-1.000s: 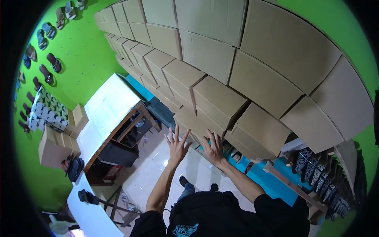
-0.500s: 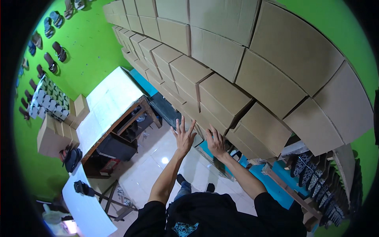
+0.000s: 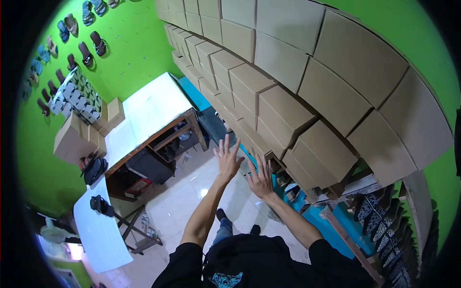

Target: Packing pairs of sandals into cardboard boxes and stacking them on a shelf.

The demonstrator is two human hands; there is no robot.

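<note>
Head view: plain brown cardboard boxes [image 3: 283,115] stacked high; both hands' fingers [image 3: 225,144] spread, empty.

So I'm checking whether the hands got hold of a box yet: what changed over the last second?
Both hands came off the stacked cardboard boxes: left hand and right hand now hover open, fingers spread, holding nothing. The stack and the white table look unchanged.

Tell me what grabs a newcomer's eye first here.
A tall wall of stacked cardboard boxes fills the upper right, against bright green walls. In the middle, the left hand and right hand reach toward its lower boxes, fingers spread. Sandals hang on the wall at upper left.
</note>
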